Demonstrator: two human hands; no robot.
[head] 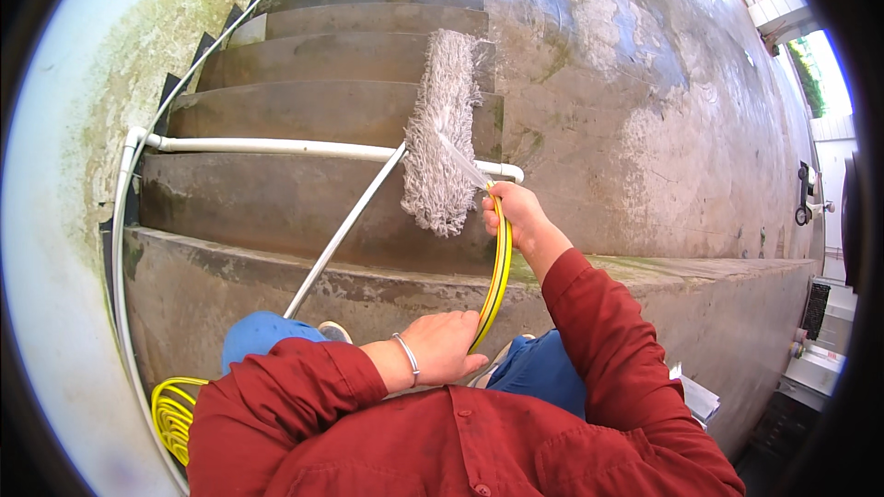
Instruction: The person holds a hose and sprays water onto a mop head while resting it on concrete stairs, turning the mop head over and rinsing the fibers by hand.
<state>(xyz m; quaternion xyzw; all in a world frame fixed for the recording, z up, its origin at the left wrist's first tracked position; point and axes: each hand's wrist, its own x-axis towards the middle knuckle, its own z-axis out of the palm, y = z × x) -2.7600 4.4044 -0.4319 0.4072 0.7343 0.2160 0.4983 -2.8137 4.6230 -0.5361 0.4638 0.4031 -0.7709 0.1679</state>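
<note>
My right hand (518,214) grips a yellow striped hose (500,248) close to its mouth. Water (463,160) runs from the hose onto a shaggy grey mop head (445,96). The mop head lies over the upper steps and a white plastic pipe. Its metal handle (345,228) slants down toward my left leg, with no hand visible on it. Farther down the same hose, near my lap, my left hand (442,345) is closed around it, its fingers partly hidden.
Concrete steps (297,110) rise ahead beside a stained wall (62,172). The white pipe (276,145) crosses one step; a long pale pipe or hose (162,107) follows the wall. Coiled yellow hose (173,414) sits lower left. A wet concrete slope (621,152) spreads right; a scooter (808,193) stands far off.
</note>
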